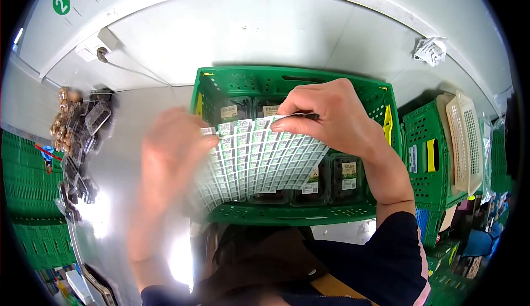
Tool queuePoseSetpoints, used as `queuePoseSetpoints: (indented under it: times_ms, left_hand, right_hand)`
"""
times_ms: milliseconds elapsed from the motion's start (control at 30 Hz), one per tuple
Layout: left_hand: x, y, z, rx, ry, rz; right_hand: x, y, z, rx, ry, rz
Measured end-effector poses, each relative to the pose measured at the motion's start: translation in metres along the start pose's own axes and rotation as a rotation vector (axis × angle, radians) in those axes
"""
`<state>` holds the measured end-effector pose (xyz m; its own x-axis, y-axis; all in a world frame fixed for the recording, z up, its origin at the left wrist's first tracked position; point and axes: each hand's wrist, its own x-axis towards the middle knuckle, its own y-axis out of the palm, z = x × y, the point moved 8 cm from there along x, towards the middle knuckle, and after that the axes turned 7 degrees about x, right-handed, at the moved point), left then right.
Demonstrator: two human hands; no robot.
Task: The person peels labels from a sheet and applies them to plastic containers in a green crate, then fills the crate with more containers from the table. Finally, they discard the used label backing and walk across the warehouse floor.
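Observation:
A sheet of small printed labels [248,159] hangs over a green crate [292,216], curving downward. My right hand [326,110] pinches its top edge between thumb and fingers. My left hand [174,146], blurred by motion, is at the sheet's upper left corner, the thumb against its edge; the fingers are too smeared to make out a grip. Inside the crate lie clear plastic packs with labels, among them a pack [346,179] at the lower right and another pack [234,109] at the upper left. The sheet hides part of the packs.
Plastic packs [98,117] and bagged round brown items [62,121] lie along the metal table's left side. Green crates [422,154] with a cream basket [462,143] stand at the right. A socket with a plug [101,53] is on the wall; crumpled paper [430,51] sits at upper right.

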<state>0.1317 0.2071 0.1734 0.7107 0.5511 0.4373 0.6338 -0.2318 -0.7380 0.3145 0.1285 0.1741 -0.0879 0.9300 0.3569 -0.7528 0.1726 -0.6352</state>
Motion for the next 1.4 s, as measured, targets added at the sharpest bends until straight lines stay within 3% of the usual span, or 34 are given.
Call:
queuePoseSetpoints:
  times_ms: [133,533,933,1033,1167,1267,1400]
  left_hand:
    - [0.0,-0.001,-0.001,0.055,-0.006,0.076]
    - [-0.002,-0.001,0.006,-0.271,-0.049,0.021]
    - [-0.006,0.007,0.013,-0.275,-0.249,0.169]
    - [-0.001,0.01,0.012,-0.289,-0.306,0.193]
    - [0.005,0.018,0.015,-0.29,-0.305,0.232]
    - [0.006,0.021,0.019,-0.257,-0.273,0.245]
    - [0.006,0.018,0.019,-0.234,-0.284,0.244]
  right_hand:
    - [0.0,0.001,0.0,-0.106,0.003,0.038]
    - [0.0,-0.006,-0.013,0.288,0.123,0.07]
    - [-0.005,-0.002,-0.014,0.031,0.116,0.162]
    - [0.008,0.003,-0.023,0.295,0.062,0.171]
    - [0.035,0.012,0.006,0.182,-0.052,0.059]
    - [0.045,0.035,0.025,-0.078,-0.176,0.186]
    - [0.048,0.038,0.041,-0.229,-0.445,-0.005]
